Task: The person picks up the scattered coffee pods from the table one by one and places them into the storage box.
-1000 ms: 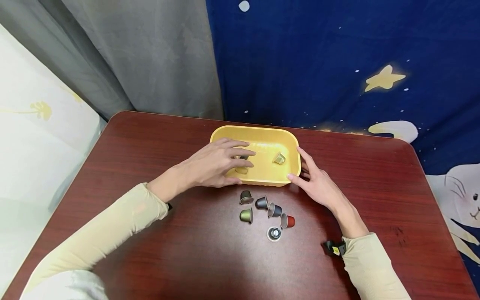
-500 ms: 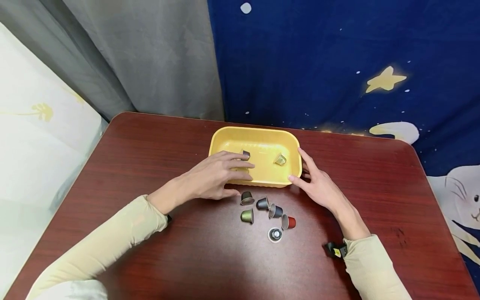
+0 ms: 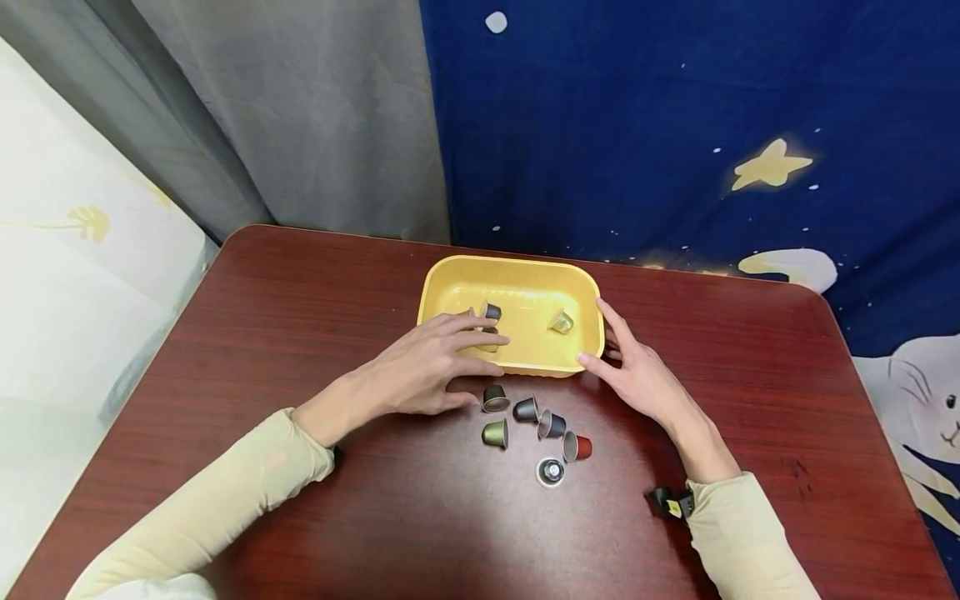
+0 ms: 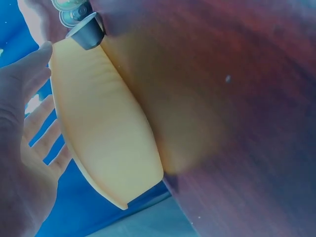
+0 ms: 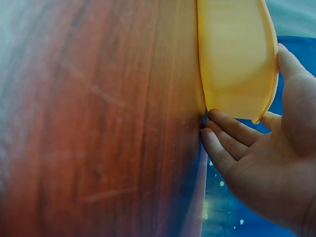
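A yellow plastic tub (image 3: 517, 265) sits near the table's back edge. My left hand (image 3: 420, 367) hovers over its near left side with fingers spread and nothing gripped. Partly under those fingers lie several coffee capsules, among them a dark one (image 3: 491, 311); a gold capsule (image 3: 561, 322) lies on the tub's right side. My right hand (image 3: 637, 371) holds the tub's right end, thumb at the near corner of the rim. On the table before the tub are a black capsule (image 3: 495, 398), beside my left thumb, a green capsule (image 3: 495, 433) and a red capsule (image 3: 577, 447).
Two dark blue-grey capsules, one (image 3: 526, 409) touching or nearly touching the other (image 3: 551, 424), lie between the black and red ones. A silver-rimmed capsule (image 3: 551, 472) stands nearest me. A grey curtain (image 3: 337, 117) and a blue curtain (image 3: 600, 125) hang behind the table (image 3: 300, 267).
My left hand has drawn back toward me, from inside the tub to its near rim, uncovering the dark capsule. My right hand stays at the tub's right end.
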The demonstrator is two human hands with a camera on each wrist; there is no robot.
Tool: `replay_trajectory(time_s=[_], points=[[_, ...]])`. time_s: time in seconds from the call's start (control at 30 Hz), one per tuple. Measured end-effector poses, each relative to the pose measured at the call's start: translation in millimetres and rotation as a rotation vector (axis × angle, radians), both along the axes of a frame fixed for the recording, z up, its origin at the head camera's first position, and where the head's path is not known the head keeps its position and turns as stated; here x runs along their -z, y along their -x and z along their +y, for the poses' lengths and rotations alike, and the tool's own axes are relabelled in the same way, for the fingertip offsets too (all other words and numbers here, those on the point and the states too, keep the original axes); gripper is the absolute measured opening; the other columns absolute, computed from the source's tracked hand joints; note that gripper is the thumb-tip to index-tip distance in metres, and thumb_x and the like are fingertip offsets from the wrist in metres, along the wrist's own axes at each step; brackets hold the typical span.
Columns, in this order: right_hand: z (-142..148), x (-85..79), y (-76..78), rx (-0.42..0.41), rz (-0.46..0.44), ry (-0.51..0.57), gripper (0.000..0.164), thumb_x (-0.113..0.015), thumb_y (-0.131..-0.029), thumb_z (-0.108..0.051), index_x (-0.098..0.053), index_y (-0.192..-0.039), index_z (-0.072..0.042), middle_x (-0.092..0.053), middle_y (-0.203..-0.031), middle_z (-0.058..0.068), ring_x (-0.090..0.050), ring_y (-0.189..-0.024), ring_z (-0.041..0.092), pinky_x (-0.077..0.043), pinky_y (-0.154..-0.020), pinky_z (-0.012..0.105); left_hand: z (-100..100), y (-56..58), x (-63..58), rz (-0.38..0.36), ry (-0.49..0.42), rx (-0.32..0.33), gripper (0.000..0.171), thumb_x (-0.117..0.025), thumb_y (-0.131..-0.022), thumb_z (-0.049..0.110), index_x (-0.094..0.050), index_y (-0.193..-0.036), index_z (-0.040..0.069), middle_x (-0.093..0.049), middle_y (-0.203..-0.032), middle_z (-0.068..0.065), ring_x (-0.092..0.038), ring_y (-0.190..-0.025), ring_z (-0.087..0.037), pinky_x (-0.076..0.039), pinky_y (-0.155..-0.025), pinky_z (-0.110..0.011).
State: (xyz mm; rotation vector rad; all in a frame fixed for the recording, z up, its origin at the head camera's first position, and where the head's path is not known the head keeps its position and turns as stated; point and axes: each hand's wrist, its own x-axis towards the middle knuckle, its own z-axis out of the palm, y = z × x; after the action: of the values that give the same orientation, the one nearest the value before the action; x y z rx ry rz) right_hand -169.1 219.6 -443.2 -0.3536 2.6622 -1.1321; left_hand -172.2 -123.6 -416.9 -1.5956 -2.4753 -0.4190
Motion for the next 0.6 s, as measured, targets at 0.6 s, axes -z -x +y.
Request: replay_trajectory(time_s=[0.6], points=[[-0.2, -0.8, -1.0, -0.005, 0.004, 0.013, 0.087, -0.065, -0.094, -0.048, -0.010, -0.160, -0.036, -0.049, -0.145, 0.020, -0.057, -0.125, 0.033, -0.040, -0.105, 0.053, 11.4, -7.7, 11.9, 0.057, 0.041, 0.047, 0.042, -0.080, -0.081, 0.036, -0.072, -0.120, 0.023, -0.051, -0.146, -0.005, -0.037, -0.140, -0.031, -0.026, -0.114, -0.052]])
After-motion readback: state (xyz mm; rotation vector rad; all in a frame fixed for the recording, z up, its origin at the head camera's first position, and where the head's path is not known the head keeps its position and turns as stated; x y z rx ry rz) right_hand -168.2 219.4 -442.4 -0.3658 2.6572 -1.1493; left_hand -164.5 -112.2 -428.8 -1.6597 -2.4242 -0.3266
